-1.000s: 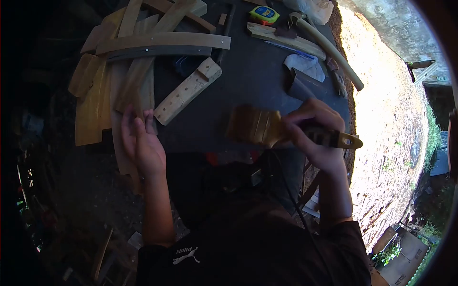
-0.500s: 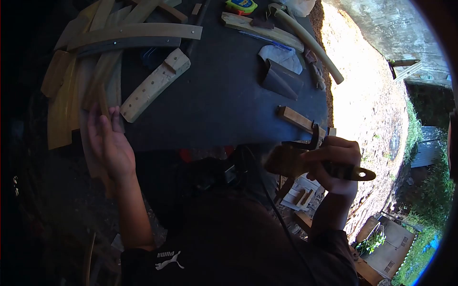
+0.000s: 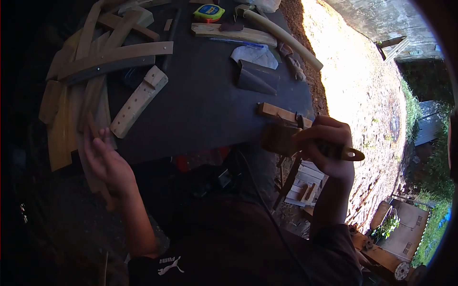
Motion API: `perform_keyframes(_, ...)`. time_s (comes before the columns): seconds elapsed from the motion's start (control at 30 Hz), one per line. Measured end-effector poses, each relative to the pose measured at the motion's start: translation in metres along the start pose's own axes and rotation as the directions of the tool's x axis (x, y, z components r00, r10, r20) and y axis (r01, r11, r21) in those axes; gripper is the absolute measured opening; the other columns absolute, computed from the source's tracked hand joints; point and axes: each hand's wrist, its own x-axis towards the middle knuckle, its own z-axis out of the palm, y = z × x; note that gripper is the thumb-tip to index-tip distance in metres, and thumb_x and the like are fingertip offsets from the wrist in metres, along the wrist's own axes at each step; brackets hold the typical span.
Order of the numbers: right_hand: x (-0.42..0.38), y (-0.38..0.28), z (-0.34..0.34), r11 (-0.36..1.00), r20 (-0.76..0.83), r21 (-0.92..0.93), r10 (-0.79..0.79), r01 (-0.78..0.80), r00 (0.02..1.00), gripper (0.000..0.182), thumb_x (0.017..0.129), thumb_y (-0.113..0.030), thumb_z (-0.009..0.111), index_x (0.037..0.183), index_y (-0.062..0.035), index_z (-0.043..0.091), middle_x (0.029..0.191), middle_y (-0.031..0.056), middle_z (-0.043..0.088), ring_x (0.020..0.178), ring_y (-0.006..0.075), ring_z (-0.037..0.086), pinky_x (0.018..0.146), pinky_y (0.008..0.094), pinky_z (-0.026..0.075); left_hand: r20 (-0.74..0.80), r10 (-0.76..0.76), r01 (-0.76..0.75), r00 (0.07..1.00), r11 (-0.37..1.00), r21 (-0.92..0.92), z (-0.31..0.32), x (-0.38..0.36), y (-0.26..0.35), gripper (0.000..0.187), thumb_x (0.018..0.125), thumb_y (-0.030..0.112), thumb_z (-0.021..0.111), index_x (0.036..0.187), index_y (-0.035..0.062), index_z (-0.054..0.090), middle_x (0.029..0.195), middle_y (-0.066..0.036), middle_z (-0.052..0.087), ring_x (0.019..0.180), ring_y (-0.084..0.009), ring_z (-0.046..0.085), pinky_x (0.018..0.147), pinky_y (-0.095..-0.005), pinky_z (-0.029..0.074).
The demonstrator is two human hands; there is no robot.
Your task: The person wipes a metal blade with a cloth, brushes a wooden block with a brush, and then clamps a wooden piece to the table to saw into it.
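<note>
Plainly, "PUMA" shirt [image 3: 167, 265] (white logo).

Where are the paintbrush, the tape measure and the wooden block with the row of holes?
paintbrush [image 3: 279, 139], head view, on its bristles
tape measure [image 3: 208, 12], head view, on its yellow case
wooden block with holes [image 3: 137, 102], head view, on its drilled face

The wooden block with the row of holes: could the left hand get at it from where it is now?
Probably yes. The left hand lies open at the table's near edge, against the pile of curved wooden slats, and the wooden block with holes lies just beyond its fingertips on the dark table. Nothing lies between them.
</note>
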Motion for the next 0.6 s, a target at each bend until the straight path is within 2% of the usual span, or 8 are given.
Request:
perform_keyframes(0.13,-0.022,-0.007,-0.017,0.959,-0.164,0.264,0.15,-0.103,0.975,0.009,0.078,0.001,0.064,0.082,0.003,0.072,0.07,0.0079,0.06,0.051,0.0146,0.062,0.044,0.0253,0.045,0.164,0.141,-0.17,0.976,0.97,0.174,0.0,-0.027,-0.003,0.043,0.115,0.023,0.036,0.142,-0.009,0.047,0.121,-0.016,0.058,0.111,-0.0193,0.061,0.102,-0.0353,0.05)
perform_keyframes(0.2,-0.037,-0.013,-0.027,0.917,-0.349,0.343,0.327,-0.205,0.878,0.013,0.078,0.0,0.062,0.084,0.0022,0.074,0.073,0.0098,0.065,0.058,0.016,0.065,0.051,0.0275,0.047,0.271,0.213,-0.247,0.939,0.964,0.099,0.006,-0.038,-0.01,0.042,0.116,0.023,0.032,0.137,-0.0079,0.051,0.116,-0.014,0.06,0.106,-0.0178,0.06,0.095,-0.0343,0.051)
perform_keyframes(0.23,-0.038,-0.018,-0.029,0.898,-0.478,0.361,0.409,-0.25,0.777,0.014,0.081,-0.004,0.06,0.081,0.0028,0.072,0.072,0.0119,0.066,0.053,0.0169,0.063,0.048,0.0297,0.046,0.248,0.098,-0.141,0.964,0.977,0.16,0.013,-0.047,-0.005,0.036,0.115,0.018,0.031,0.125,-0.006,0.056,0.11,-0.014,0.06,0.101,-0.0199,0.059,0.089,-0.0359,0.049)
perform_keyframes(0.3,-0.044,0.008,-0.04,0.956,-0.636,0.198,0.292,-0.214,0.715,0.016,0.085,-0.007,0.06,0.091,0.0046,0.07,0.071,0.0152,0.069,0.048,0.0201,0.062,0.044,0.0293,0.046,0.354,0.171,-0.279,0.919,0.918,0.281,0.021,-0.051,-0.004,0.032,0.114,0.015,0.032,0.119,-0.0054,0.057,0.11,-0.015,0.059,0.1,-0.0229,0.06,0.089,-0.0374,0.049)
perform_keyframes(0.33,-0.047,0.008,-0.043,0.895,-0.645,0.404,0.427,-0.191,0.634,0.018,0.086,-0.007,0.061,0.097,0.0052,0.069,0.071,0.0162,0.07,0.05,0.0213,0.064,0.046,0.0291,0.047,0.409,0.201,-0.351,0.89,0.875,0.333,0.028,-0.05,-0.001,0.031,0.113,0.014,0.033,0.116,-0.0051,0.057,0.11,-0.015,0.059,0.099,-0.0244,0.06,0.089,-0.0382,0.049)
perform_keyframes(0.37,-0.044,0.017,-0.046,0.901,-0.663,0.379,0.422,-0.209,0.618,0.021,0.088,-0.006,0.063,0.105,0.0052,0.067,0.071,0.0159,0.07,0.051,0.0218,0.066,0.049,0.0288,0.05,0.452,0.288,-0.457,0.844,0.827,0.327,0.035,-0.051,0.004,0.027,0.112,0.01,0.035,0.11,-0.0056,0.057,0.11,-0.016,0.059,0.098,-0.0282,0.06,0.089,-0.0398,0.049)
perform_keyframes(0.47,-0.018,0.039,-0.043,0.925,-0.589,0.342,0.347,-0.164,0.73,0.018,0.091,-0.005,0.064,0.105,0.0051,0.067,0.073,0.0131,0.072,0.055,0.0167,0.066,0.049,0.0288,0.051,0.541,0.288,-0.518,0.79,0.786,0.338,0.052,-0.05,0.021,0.027,0.112,0.01,0.035,0.111,-0.006,0.057,0.109,-0.016,0.058,0.097,-0.0285,0.06,0.088,-0.0401,0.049)
perform_keyframes(0.6,-0.009,0.088,-0.056,0.919,-0.538,0.291,0.386,-0.265,0.749,0.013,0.097,-0.007,0.062,0.105,0.0011,0.067,0.073,0.0108,0.071,0.056,0.0131,0.065,0.049,0.0252,0.049,0.524,0.291,-0.513,0.801,0.784,0.349,0.056,-0.047,0.015,0.028,0.112,0.01,0.035,0.111,-0.0067,0.057,0.108,-0.016,0.058,0.097,-0.0288,0.06,0.087,-0.0403,0.049)
